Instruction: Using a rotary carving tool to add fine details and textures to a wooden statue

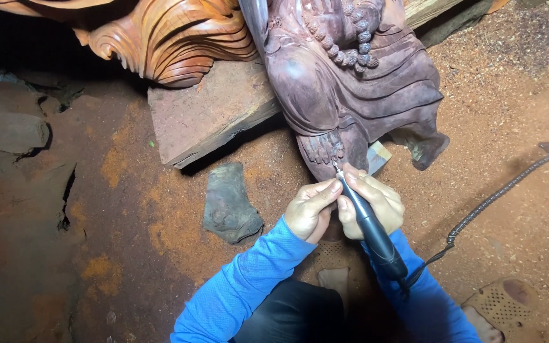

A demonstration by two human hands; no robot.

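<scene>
The right hand (pixel 376 203) holds a black rotary tool (pixel 370 228) like a pen, its grip pinched around the slim body, with the thin bit pointing up and left so that its tip meets the lower edge of the statue (pixel 351 89) just beside the carved foot (pixel 321 147). The left hand (pixel 309 209) lies against the right one, thumb and fingers pressed together on the front end of the tool near the bit, steadying it; both hands touch each other. Both arms wear blue sleeves (pixel 249 286). A dark flexible shaft (pixel 503 190) runs from the back of the tool across the floor toward the right edge of the view. The statue is of dark reddish wood, with folded robes and a string of carved beads (pixel 351 44) near the top; it stands on the floor (pixel 128 254), which is covered with reddish sawdust, and leans over a thick wooden plank (pixel 204 114) that lies to its left. Behind the plank, at the top left, sits a lighter orange carving (pixel 166 38) with flowing curved folds. A flat grey stone (pixel 230 203) lies on the floor just left of the hands, apart from them. A small pale block (pixel 379 155) is wedged under the base of the statue, close above the right hand. A perforated sandal (pixel 497 305) with a foot in it shows at the lower right corner.
</scene>
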